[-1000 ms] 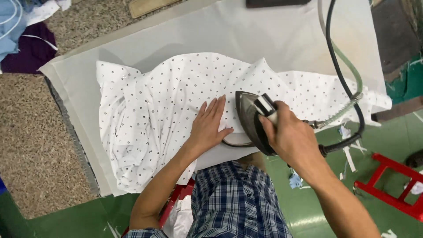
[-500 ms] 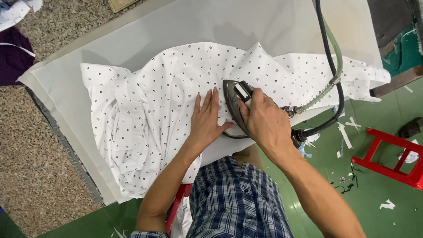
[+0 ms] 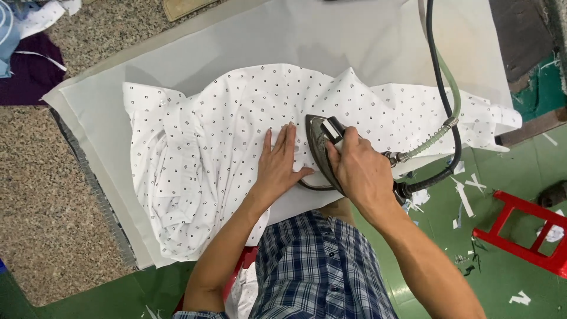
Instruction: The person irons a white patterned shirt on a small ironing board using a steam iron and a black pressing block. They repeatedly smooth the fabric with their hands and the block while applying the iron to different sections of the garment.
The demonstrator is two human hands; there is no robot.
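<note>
A white shirt with small dark dots lies crumpled across a pale padded ironing table. My left hand rests flat on the shirt, fingers together, pressing the cloth just left of the iron. My right hand grips the handle of a dark steam iron, whose soleplate sits on the shirt near the table's front edge. A black cable and a green hose run from the iron's rear up and away to the top right.
A red stool stands on the green floor at the right among paper scraps. Speckled stone floor lies to the left, with purple and blue cloth at the top left. My checked shirt fills the bottom middle.
The iron and my right hand have slid a little along the shirt, and my left hand has followed flat beside it. The camera view shifted slightly.
</note>
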